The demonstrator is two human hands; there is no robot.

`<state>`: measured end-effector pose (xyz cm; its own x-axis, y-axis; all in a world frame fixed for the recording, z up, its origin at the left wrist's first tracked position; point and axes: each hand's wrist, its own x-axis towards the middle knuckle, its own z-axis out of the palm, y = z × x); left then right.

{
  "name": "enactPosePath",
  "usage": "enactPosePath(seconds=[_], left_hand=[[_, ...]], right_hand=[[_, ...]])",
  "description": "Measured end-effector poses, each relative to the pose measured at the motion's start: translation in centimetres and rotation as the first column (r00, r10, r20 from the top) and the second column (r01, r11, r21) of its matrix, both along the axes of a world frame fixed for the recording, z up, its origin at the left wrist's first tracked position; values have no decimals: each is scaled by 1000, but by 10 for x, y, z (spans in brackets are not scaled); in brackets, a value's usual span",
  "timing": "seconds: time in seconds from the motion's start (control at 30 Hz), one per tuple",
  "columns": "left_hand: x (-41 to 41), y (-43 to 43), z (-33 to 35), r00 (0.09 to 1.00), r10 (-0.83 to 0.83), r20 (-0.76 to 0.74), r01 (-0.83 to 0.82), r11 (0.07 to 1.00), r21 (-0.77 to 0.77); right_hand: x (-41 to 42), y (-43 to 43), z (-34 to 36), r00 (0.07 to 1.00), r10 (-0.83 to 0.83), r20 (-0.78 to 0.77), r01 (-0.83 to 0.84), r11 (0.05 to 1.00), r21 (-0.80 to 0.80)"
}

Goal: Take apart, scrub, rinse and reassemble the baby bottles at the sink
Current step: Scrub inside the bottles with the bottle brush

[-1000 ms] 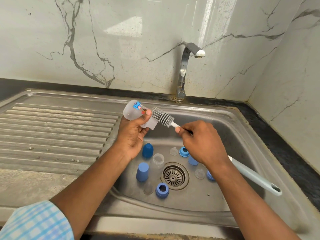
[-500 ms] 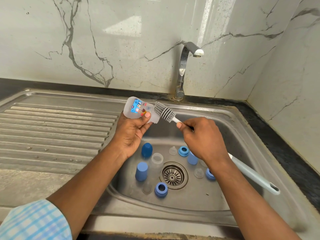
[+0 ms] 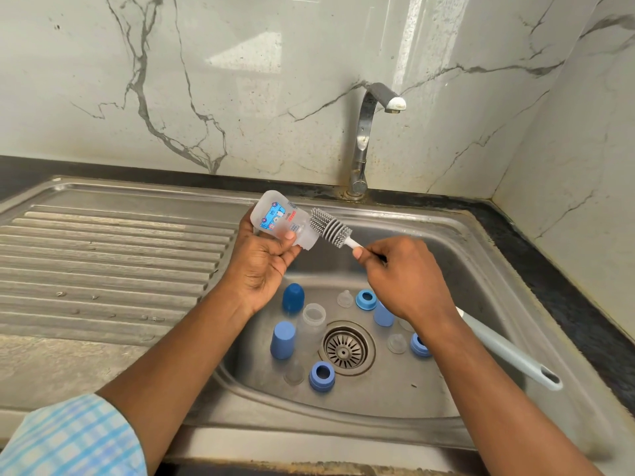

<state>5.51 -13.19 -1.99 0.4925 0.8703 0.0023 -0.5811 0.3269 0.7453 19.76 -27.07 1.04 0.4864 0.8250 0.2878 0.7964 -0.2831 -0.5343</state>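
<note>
Scrubbing under way, parts already apart

Left hand grips a bottle above the sink; right hand grips the brush, bristles at its mouth. Caps, collars, teats and a second bottle lie loose below. Rinsing and reassembly likely remain.

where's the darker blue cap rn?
Head view: the darker blue cap stands on the sink floor, up-left of the drain, just below the left hand and beside the open clear bottle.

Caps, collars, a bottle crowd the drain; basin front open.
</note>
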Motion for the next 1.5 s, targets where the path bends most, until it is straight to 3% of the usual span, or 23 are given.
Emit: enactPosePath(seconds=[0.17, 0.3, 0.47, 0.63, 0.8, 0.93, 1.07, 1.2, 1.33, 1.5], left_hand=[[0, -6, 6, 997, -69, 35, 70, 997, -26], [-1, -5, 9, 1000, 28, -6, -29, 997, -65], [-2, -8, 10, 998, -50, 22, 52, 995, -86], [-1, -3, 7, 998, -10, -55, 8, 999, -31], [-4, 3, 7, 992, 79, -97, -90, 988, -122], [-5, 2, 9, 996, 82, -39, -88, 975, -202], [-4, 0, 10, 996, 74, -40, -80, 980, -180], [-2, -7, 9, 990, -27, -139, 8, 991, -132], [-3, -10, 9, 987, -131, -96, 119, 985, -124], [-1, -13, 7, 964, -134, -230, 147, 988, 42]], right_hand=[[0, -1, -1, 999, 49, -3, -49, 999, 7], [-5, -1, 0, 995, 95, 8, -95, 995, 0], [-4, 0, 4, 1000, -14, 22, 13, 1000, 27], [7, -3, 1, 998, -70, 1, 70, 998, 10], [1, -5, 6, 1000, -9, -19, 11, 996, 88], [-6, -6, 5, 1000, 30, 3, -30, 997, 68], [-5, -4, 2, 1000, 28, -10, -28, 998, 49], [-5, -3, 0, 1000, 24, -11, -23, 997, 68], [1, -4, 1, 999, -34, -40, 39, 991, 124], [11, -5, 5, 994, -103, -33, 108, 969, 220]])
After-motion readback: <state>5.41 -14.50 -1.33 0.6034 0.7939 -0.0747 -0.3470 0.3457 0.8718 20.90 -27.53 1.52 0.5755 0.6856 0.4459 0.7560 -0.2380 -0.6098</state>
